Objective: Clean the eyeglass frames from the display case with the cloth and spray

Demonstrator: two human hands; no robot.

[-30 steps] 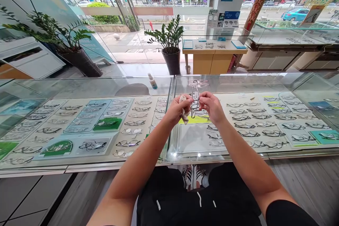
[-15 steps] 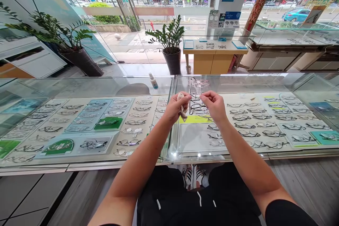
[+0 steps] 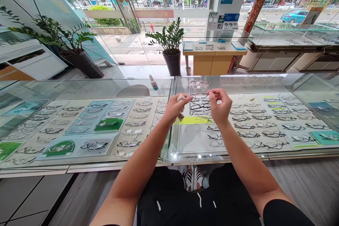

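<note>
Above a glass display counter, both my hands hold up one pair of thin-framed glasses. My left hand is closed on the frame's left side and also grips a small pale cleaning cloth. My right hand pinches the frame's right end, fingers curled. The frame hangs between the two hands, lenses clear, over the seam between two counter sections.
Under the glass lie several rows of glasses on beige, blue and green trays. A small spray bottle stands on the counter behind my left hand. Potted plants, a yellow table and more glass cases stand beyond.
My hands have drawn apart and risen slightly; the glasses, held edge-on before, are now spread wider between them.
</note>
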